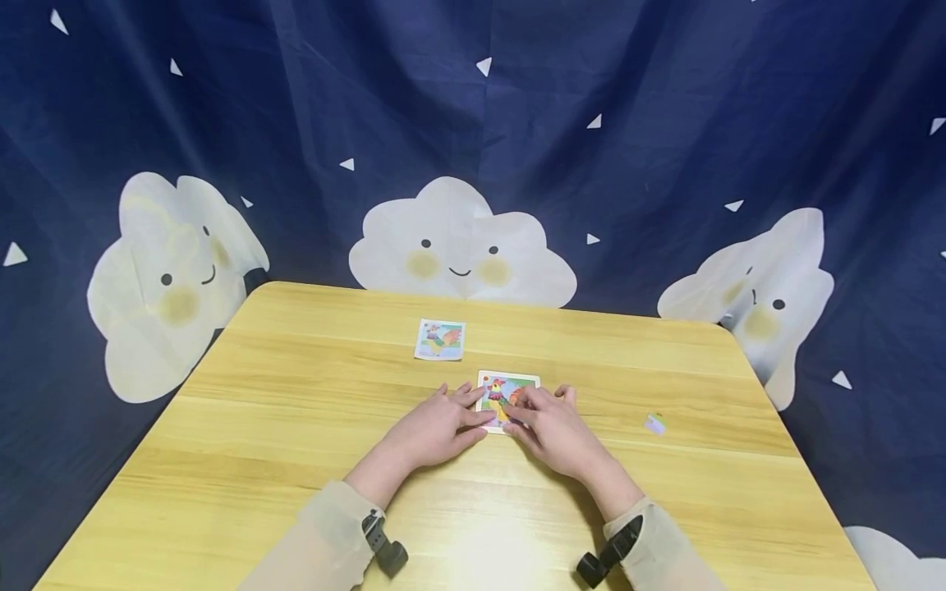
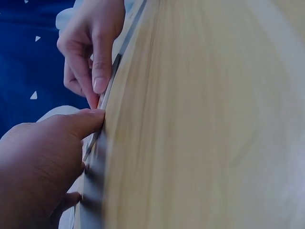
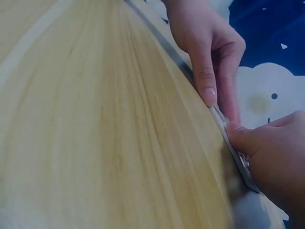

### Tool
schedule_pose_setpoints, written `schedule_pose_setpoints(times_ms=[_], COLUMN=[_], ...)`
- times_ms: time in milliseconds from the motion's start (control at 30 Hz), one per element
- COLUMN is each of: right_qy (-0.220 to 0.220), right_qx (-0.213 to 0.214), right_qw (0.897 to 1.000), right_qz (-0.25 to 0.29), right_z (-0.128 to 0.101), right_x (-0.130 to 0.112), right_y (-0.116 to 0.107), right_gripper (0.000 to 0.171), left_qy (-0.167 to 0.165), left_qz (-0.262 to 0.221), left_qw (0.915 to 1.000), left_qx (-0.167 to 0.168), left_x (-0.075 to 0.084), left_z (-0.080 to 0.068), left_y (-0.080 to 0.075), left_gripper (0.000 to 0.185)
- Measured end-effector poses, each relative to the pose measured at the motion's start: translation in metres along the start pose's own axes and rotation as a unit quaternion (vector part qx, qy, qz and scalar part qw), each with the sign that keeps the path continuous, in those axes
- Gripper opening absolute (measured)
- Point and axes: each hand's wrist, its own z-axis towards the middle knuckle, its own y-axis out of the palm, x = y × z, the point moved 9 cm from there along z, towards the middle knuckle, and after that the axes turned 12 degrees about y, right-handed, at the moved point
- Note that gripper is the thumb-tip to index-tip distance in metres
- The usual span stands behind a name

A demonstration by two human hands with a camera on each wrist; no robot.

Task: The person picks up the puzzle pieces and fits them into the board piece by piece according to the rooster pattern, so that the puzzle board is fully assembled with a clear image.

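So there's two picture things on the wooden table [image 1: 296, 427], both with a colourful rooster-ish print: one puzzle board [image 1: 508, 396] right in the middle under the hands, and one loose picture card [image 1: 439, 339] a bit further back, well apart from them. Plus one tiny pale scrap [image 1: 654, 423] off to the right, too small to tell what it is.

Two hands are on the board. The left hand [image 1: 436, 428] lies flat with straight fingers pressing its left edge. The right hand [image 1: 550, 427] covers the lower right part, fingertips [image 3: 236, 131] pressed down on the surface; whether it's pinching a piece, can't tell.

The hands hide roughly half the board, and both wrist views only catch it edge-on as a thin sliver.
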Motion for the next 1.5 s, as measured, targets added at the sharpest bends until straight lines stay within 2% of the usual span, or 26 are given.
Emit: schedule_pose_setpoints(times_ms=[133,400,800,1167,1500], right_qy=[0.003,0.012,0.019,0.059,0.035], right_qx=[0.002,-0.007,0.015,-0.001,0.01], right_qw=[1.0,0.999,0.998,0.992,0.994], right_qz=[0.01,0.038,0.062,0.113,0.102], right_z=[0.0,0.002,-0.002,-0.001,-0.004], right_x=[0.001,0.002,0.013,0.02,0.021], right_y=[0.001,0.002,-0.007,-0.006,-0.004], right_gripper=[0.033,0.032,0.025,0.023,0.024], left_qy=[0.016,-0.013,-0.012,-0.016,-0.017], left_qz=[0.014,-0.029,-0.036,-0.041,-0.058], left_qw=[0.9997,0.9995,0.9993,0.999,0.9981], left_qx=[-0.007,-0.002,-0.006,-0.009,-0.002], left_x=[0.007,0.003,0.004,0.005,0.005], left_z=[0.006,0.006,0.01,0.012,0.012], left_y=[0.005,0.009,0.01,0.011,0.008], left_gripper=[0.041,0.039,0.038,0.037,0.035])
